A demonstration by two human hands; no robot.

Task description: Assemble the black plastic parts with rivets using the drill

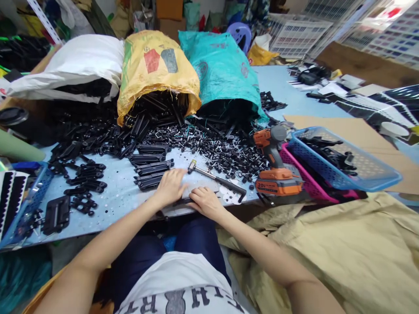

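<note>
My left hand (170, 186) is at the table's front edge, just right of a row of long black plastic parts (152, 168). It is slightly blurred, and what lies under its fingers is hidden. Beside it, my right hand (207, 202) has its fingers curled at the end of a dark plastic piece (182, 201) lying low at the edge, mostly covered by both hands. Just beyond the hands lies a small hammer (218, 179), its head to the left and its black handle slanting toward the right.
An orange cordless drill (278, 182) stands right of the hammer. Screws and small black pieces (225, 152) are heaped behind it. White (88, 56), yellow (157, 65) and teal (219, 65) sacks spill black parts. Blue (369, 179) and pink (322, 192) baskets sit at right.
</note>
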